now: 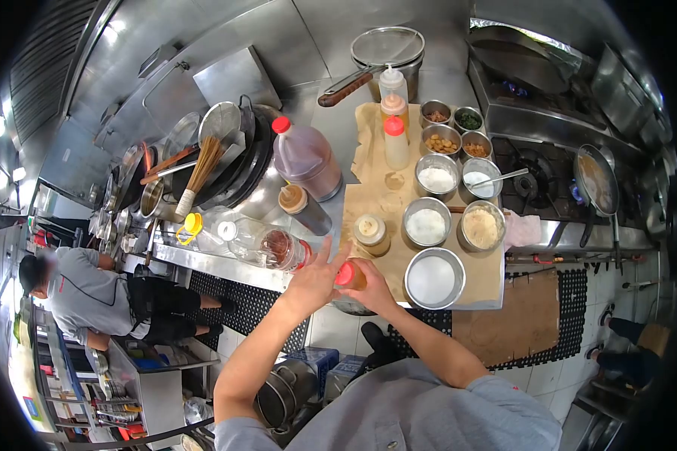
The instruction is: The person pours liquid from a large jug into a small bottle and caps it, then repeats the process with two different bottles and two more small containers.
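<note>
My right hand point(372, 288) is closed around a small red-capped bottle point(349, 276) at the near edge of the counter. Close against the bottle's left side is my left hand point(314, 283), its fingers stretched out and apart, pointing up toward the counter. Just beyond the fingers stands a squat jar with a pale lid point(371, 234). A large clear plastic bottle point(267, 246) with something reddish-brown inside lies to the left of my left hand. Right of my right hand is a metal pot of white granules point(434, 278).
Metal tins of powder point(483, 228) and squeeze bottles point(396, 143) stand on the brown paper point(365, 199). A red-capped jug point(306, 159) is at the left-back. Lit burners point(577, 194) and a frying pan point(596, 183) are to the right. Another person point(98, 289) bends at far left.
</note>
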`<state>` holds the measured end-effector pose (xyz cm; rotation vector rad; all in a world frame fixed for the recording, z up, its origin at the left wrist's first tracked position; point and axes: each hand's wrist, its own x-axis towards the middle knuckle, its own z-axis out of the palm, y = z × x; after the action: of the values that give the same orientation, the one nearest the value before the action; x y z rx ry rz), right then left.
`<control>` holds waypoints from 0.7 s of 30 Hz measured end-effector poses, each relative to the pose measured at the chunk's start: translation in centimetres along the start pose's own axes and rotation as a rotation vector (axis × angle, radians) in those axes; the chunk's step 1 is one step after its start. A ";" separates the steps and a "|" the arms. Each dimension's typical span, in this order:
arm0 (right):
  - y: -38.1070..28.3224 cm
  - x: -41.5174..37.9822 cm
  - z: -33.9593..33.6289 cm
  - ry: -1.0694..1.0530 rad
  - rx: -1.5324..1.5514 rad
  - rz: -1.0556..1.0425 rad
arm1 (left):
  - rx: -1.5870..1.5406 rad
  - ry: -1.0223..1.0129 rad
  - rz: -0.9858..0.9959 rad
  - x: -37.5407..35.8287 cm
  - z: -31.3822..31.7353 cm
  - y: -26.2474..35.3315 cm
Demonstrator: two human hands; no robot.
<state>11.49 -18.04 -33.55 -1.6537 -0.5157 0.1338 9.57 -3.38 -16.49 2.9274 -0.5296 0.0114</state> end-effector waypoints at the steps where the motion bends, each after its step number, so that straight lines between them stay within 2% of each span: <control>1: 0.1 0.1 0.1 0.000 -0.002 -0.001 | 0.002 0.001 -0.003 0.4 -0.1 0.1; 3: 0.1 0.1 0.0 -0.008 -0.001 0.007 | -0.070 -0.432 -0.444 1.7 -1.2 1.3; 4: 0.2 0.2 -0.1 -0.012 -0.002 0.012 | -0.070 -0.431 -0.444 1.6 -1.0 1.1; 6: 0.1 0.2 0.0 0.003 -0.005 0.002 | -0.081 -0.365 -0.151 1.1 -0.7 0.6; 7: 0.1 0.1 0.0 0.014 -0.007 -0.007 | -0.082 -0.366 -0.151 0.9 -0.6 0.7; 9: 0.4 0.1 0.1 0.006 -0.001 -0.006 | 0.135 -0.093 -0.035 0.7 -1.1 1.3; 10: 0.6 0.2 0.2 0.002 0.005 -0.005 | 0.137 -0.092 -0.037 1.3 -1.4 1.6; 12: 0.1 0.1 -0.1 -0.005 0.004 -0.007 | -0.033 -0.564 -0.515 3.0 -1.9 2.1; 13: -0.1 0.2 -0.2 -0.011 0.002 -0.009 | -0.032 -0.564 -0.512 2.4 -1.4 1.6; 15: 0.0 0.1 -0.2 -0.005 -0.005 0.006 | -0.001 -0.160 0.022 0.8 -0.5 0.4; 16: 0.1 0.0 -0.1 -0.008 -0.011 0.020 | -0.002 -0.161 0.021 0.6 -0.4 0.6; 18: 0.3 0.2 -0.1 -0.013 0.008 0.011 | -0.058 -0.194 -0.267 0.8 -1.6 1.9; 19: 0.4 0.1 0.0 -0.018 0.025 0.006 | -0.057 -0.195 -0.270 0.9 -1.4 1.7; 21: -0.2 0.1 -0.2 -0.017 0.020 0.000 | -0.071 -0.390 -0.367 1.5 -0.8 1.0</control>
<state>11.62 -18.22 -33.34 -1.6346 -0.5257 0.1528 10.66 -4.68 -15.44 2.9143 -0.0281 -0.6171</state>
